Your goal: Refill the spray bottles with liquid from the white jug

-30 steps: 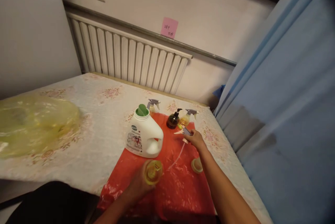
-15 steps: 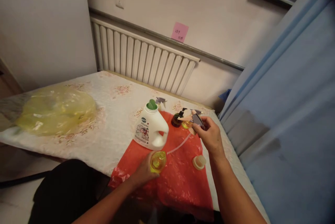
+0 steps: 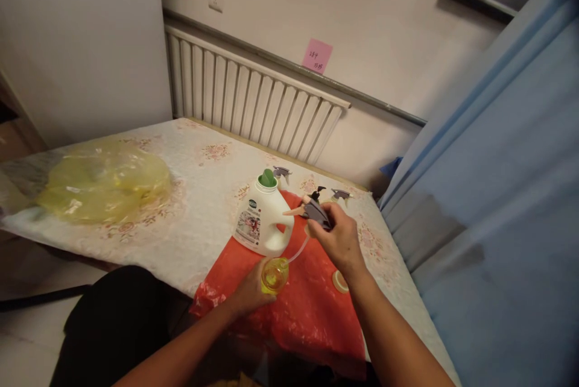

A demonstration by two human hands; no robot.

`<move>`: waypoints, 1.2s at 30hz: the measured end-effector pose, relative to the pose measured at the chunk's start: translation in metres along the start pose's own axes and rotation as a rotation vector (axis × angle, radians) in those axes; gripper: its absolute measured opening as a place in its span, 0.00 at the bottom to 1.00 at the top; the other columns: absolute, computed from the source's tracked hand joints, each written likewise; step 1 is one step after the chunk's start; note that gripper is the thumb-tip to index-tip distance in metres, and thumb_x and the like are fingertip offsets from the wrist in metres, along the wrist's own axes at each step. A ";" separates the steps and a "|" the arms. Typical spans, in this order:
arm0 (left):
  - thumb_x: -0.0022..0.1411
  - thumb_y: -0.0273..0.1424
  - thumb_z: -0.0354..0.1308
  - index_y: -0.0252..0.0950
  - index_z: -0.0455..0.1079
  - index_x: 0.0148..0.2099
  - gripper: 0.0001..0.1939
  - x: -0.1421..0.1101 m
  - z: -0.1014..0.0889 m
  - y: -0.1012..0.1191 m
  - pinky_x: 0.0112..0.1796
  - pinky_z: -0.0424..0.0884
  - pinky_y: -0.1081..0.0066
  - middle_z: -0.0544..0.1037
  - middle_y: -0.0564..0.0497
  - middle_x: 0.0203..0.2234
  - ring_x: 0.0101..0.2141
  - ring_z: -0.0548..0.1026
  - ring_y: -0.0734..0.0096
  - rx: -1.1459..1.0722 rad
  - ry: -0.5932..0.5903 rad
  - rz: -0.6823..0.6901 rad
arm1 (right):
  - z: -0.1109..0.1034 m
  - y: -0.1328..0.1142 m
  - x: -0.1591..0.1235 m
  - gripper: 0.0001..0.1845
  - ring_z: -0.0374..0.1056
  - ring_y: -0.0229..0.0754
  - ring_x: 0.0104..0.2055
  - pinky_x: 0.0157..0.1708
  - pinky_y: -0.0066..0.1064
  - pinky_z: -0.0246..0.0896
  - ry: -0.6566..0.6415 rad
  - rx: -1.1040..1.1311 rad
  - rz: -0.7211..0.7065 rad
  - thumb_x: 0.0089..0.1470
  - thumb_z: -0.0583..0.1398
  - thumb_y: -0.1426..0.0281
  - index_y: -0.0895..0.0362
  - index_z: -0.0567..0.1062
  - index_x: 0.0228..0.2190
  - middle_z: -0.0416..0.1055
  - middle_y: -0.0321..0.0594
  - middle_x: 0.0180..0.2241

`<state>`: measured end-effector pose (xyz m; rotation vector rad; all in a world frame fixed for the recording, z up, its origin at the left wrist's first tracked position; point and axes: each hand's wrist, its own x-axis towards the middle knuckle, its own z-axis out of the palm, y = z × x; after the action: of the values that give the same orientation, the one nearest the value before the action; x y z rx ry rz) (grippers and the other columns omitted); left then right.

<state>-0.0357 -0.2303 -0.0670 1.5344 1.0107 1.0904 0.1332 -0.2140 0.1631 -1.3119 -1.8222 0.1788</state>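
My left hand (image 3: 248, 295) is wrapped round a small clear bottle of yellow liquid (image 3: 274, 275) standing open on the red plastic sheet (image 3: 312, 314). My right hand (image 3: 338, 241) grips a grey spray-trigger head (image 3: 315, 213) above the sheet. Its thin dip tube (image 3: 297, 251) slants down to the mouth of the yellow bottle. A white detergent jug with a green cap (image 3: 263, 216) stands just behind the bottle.
Behind the jug stand two small spray bottles (image 3: 281, 174) (image 3: 340, 195) and a dark pump bottle (image 3: 317, 193). A round cream cap (image 3: 339, 281) lies on the sheet at the right. A yellow plastic bag (image 3: 103, 179) lies at the left. A blue curtain (image 3: 497, 194) hangs at the right.
My right hand lifted the spray-trigger head from the sheet and carried it left, bringing the tube end to the yellow bottle's mouth. My left hand kept hold of the bottle.
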 end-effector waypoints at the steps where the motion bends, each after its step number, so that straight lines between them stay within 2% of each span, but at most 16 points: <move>1: 0.42 0.24 0.66 0.37 0.60 0.61 0.41 0.000 0.000 0.000 0.55 0.68 0.56 0.74 0.42 0.54 0.53 0.72 0.52 -0.004 -0.005 0.008 | 0.004 -0.002 -0.003 0.10 0.66 0.38 0.29 0.31 0.28 0.59 -0.018 -0.010 -0.022 0.48 0.63 0.67 0.55 0.73 0.36 0.74 0.34 0.29; 6: 0.42 0.23 0.64 0.38 0.59 0.61 0.42 -0.001 -0.001 -0.002 0.54 0.69 0.56 0.74 0.44 0.53 0.52 0.73 0.54 0.023 0.004 0.012 | 0.029 0.002 -0.023 0.10 0.66 0.38 0.28 0.30 0.27 0.58 -0.167 0.004 -0.038 0.50 0.63 0.68 0.55 0.73 0.36 0.73 0.34 0.29; 11: 0.43 0.21 0.63 0.38 0.59 0.60 0.40 -0.002 -0.002 -0.004 0.54 0.69 0.56 0.72 0.44 0.55 0.53 0.72 0.53 0.013 -0.006 0.040 | 0.055 0.028 -0.047 0.09 0.66 0.40 0.32 0.33 0.28 0.57 -0.279 0.019 -0.015 0.49 0.64 0.71 0.55 0.73 0.35 0.72 0.35 0.30; 15: 0.43 0.21 0.62 0.37 0.59 0.60 0.40 -0.002 -0.002 -0.003 0.56 0.67 0.57 0.70 0.44 0.57 0.55 0.70 0.52 -0.027 -0.028 0.087 | 0.068 0.043 -0.061 0.06 0.63 0.39 0.30 0.32 0.28 0.55 -0.320 0.085 0.057 0.48 0.63 0.72 0.55 0.73 0.32 0.70 0.33 0.28; 18: 0.42 0.20 0.61 0.36 0.57 0.62 0.42 -0.002 -0.002 -0.007 0.56 0.67 0.57 0.69 0.43 0.58 0.56 0.69 0.51 -0.008 -0.020 0.090 | 0.069 0.046 -0.062 0.07 0.62 0.38 0.29 0.31 0.27 0.54 -0.342 0.111 0.086 0.48 0.63 0.73 0.56 0.73 0.33 0.68 0.33 0.27; 22: 0.41 0.21 0.63 0.37 0.53 0.65 0.47 -0.001 -0.001 -0.015 0.57 0.66 0.55 0.67 0.41 0.59 0.57 0.68 0.50 0.028 -0.005 0.074 | 0.065 0.047 -0.058 0.08 0.62 0.37 0.28 0.29 0.26 0.54 -0.434 0.170 0.086 0.45 0.64 0.75 0.57 0.75 0.31 0.68 0.32 0.27; 27: 0.43 0.22 0.63 0.38 0.53 0.65 0.46 0.001 0.000 -0.018 0.56 0.66 0.57 0.68 0.42 0.58 0.56 0.68 0.53 0.015 -0.010 0.095 | 0.062 0.052 -0.059 0.11 0.63 0.37 0.28 0.29 0.25 0.57 -0.527 0.245 0.087 0.47 0.62 0.74 0.57 0.77 0.37 0.71 0.32 0.28; 32: 0.42 0.22 0.64 0.37 0.55 0.63 0.44 0.001 0.000 -0.013 0.55 0.67 0.57 0.70 0.42 0.56 0.55 0.70 0.53 -0.009 -0.007 0.074 | 0.065 0.059 -0.063 0.13 0.68 0.39 0.33 0.34 0.27 0.60 -0.512 0.264 0.098 0.48 0.63 0.74 0.56 0.78 0.38 0.74 0.33 0.31; 36: 0.41 0.21 0.64 0.38 0.58 0.60 0.42 -0.001 -0.001 -0.007 0.53 0.68 0.56 0.72 0.44 0.54 0.53 0.71 0.54 0.015 0.009 0.025 | 0.070 0.062 -0.064 0.12 0.67 0.39 0.32 0.33 0.27 0.60 -0.467 0.258 0.104 0.45 0.65 0.74 0.57 0.77 0.36 0.73 0.33 0.30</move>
<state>-0.0372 -0.2295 -0.0740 1.5593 1.0104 1.1106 0.1327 -0.2163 0.0501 -1.2497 -2.0251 0.8068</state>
